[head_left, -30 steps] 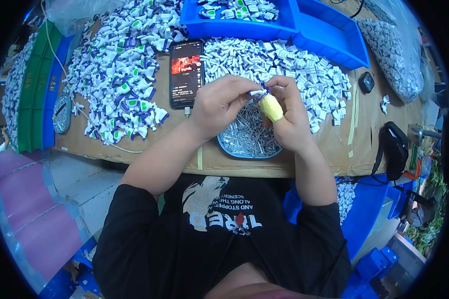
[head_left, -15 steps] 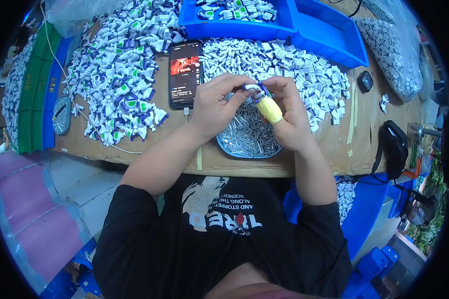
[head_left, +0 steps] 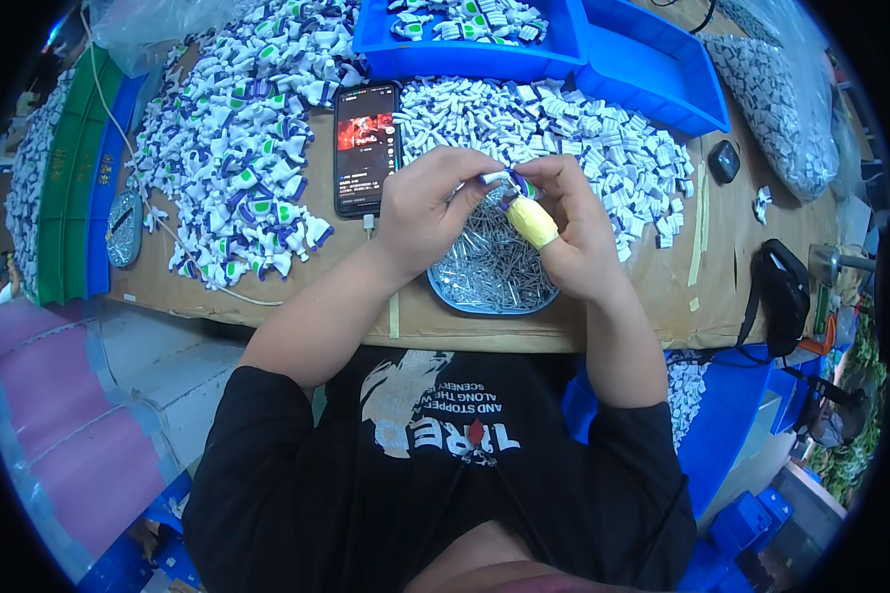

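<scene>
A lit smartphone [head_left: 368, 148] lies on the table [head_left: 653, 292]. To its right are a small black case [head_left: 724, 162] and pouch [head_left: 785, 298].

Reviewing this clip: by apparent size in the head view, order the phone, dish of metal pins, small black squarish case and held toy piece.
1. Dish of metal pins, even partly covered
2. Phone
Then, unranked: small black squarish case and held toy piece; they look close in size, and the latter is partly hidden.

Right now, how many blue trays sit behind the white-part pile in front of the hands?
2. The left tray holds white-and-green parts; the right tray sits angled beside it. More could be hidden past the picture's upper edge.
</scene>
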A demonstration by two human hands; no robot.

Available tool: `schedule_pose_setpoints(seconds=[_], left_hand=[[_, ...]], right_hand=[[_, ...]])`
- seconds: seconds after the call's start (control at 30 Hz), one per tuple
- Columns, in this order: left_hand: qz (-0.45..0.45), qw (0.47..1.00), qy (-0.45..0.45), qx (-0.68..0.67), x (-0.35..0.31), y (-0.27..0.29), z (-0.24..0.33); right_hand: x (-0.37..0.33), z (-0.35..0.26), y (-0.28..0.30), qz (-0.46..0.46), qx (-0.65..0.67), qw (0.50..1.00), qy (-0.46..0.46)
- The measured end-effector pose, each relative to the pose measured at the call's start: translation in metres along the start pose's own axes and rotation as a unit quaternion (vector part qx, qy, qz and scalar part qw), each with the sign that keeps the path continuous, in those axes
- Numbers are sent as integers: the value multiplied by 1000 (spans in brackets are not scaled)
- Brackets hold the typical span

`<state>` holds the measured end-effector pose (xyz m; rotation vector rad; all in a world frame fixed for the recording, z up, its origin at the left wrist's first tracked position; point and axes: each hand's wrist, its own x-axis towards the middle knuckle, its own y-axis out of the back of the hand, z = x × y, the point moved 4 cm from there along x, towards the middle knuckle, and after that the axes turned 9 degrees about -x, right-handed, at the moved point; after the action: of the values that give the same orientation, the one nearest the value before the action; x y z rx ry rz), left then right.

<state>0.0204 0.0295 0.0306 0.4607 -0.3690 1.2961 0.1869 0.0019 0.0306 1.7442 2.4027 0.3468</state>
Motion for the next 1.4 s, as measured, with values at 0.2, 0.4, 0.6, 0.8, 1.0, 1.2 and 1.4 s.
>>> schedule_pose_setpoints(seconds=[0.2,0.4,0.6,0.8,1.0,1.2,1.4], left_hand=[[-83,984,-125,97,-4,-7,12],[29,909,134,-393,-10,-14,-8],[-50,932,169,-318,-8,-13,-16],[-90,963,122,-223,-3,-10,-10],[-135,974,71,-165,1,-6,-5],[-239,927,172,-232,-5,-6,-7],[-333,882,213,-256,-11,-6,-5]], right_hand=[[-2,1,2,7,40,999,-7],[2,-13,2,53,-204,972,99],[-1,-13,-2,41,-158,980,111],[-1,-12,4,22,-148,979,138],[-1,-10,-3,14,39,996,78],[-8,-1,1,-3,106,992,70],[-10,-14,4,-44,-26,988,144]])
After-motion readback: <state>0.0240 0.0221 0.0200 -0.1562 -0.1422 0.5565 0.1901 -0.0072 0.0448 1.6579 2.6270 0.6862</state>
